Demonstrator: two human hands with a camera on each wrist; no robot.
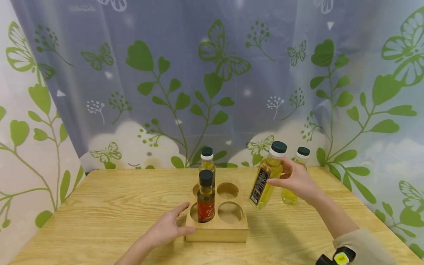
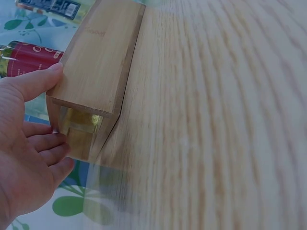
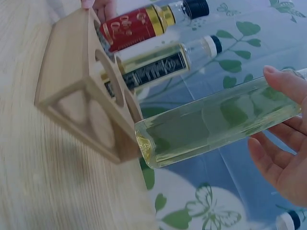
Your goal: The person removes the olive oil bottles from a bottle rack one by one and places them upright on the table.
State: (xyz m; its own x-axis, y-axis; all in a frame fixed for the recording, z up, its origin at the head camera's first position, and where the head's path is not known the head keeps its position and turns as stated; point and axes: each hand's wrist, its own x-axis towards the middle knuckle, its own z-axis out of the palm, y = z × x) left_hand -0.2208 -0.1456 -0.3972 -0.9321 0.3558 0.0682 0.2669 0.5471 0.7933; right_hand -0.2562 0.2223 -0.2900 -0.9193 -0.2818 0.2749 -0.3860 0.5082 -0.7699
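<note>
Your right hand [image 1: 298,180] grips a tilted bottle [image 1: 264,182]; your left hand [image 1: 165,229], fingers loose, touches the rack [image 1: 216,235] between them. That tilt could make bottle clip rack.

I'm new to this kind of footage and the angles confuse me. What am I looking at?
No machine here: a person works with two bare hands. The wide picture comes from a camera worn on the head; the two slanted ones come from cameras on the left and right wrists.

On the wooden table sits a wooden holder with round holes. A red-labelled bottle stands in the near left hole, a green-capped bottle behind it.

The left hand touches the holder. The right hand holds a tilted bottle of yellow liquid; another bottle stands beyond it.
</note>
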